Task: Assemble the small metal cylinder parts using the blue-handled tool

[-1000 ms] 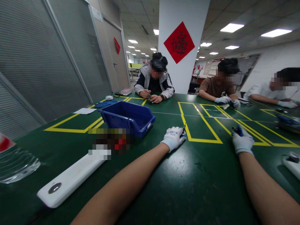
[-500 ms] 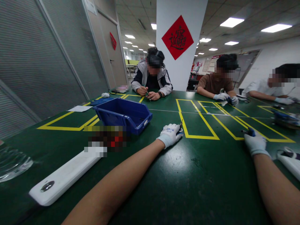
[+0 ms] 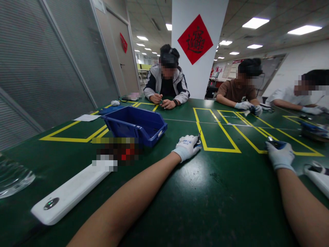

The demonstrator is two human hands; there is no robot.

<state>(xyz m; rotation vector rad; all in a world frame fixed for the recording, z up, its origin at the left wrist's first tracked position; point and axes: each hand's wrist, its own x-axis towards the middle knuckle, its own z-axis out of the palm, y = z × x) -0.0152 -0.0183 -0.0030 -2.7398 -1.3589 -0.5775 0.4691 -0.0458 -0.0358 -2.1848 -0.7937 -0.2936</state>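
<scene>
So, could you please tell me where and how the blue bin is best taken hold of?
Probably the blue bin is best gripped at its low right-hand lip, coming from the right, thumb outside and fingers inside. The wall dips there, and that end faces the left hand. The near side seems more awkward, with the white handle pointing toward it.

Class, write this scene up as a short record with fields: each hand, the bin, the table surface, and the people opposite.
left hand: gloved, holding a small part with a thin upright tip
right hand: gloved, holding a dark part with a shiny end; details unclear
blue bin: open-topped, left of the left hand
table: green, with yellow tape outlines
people opposite: three
</scene>
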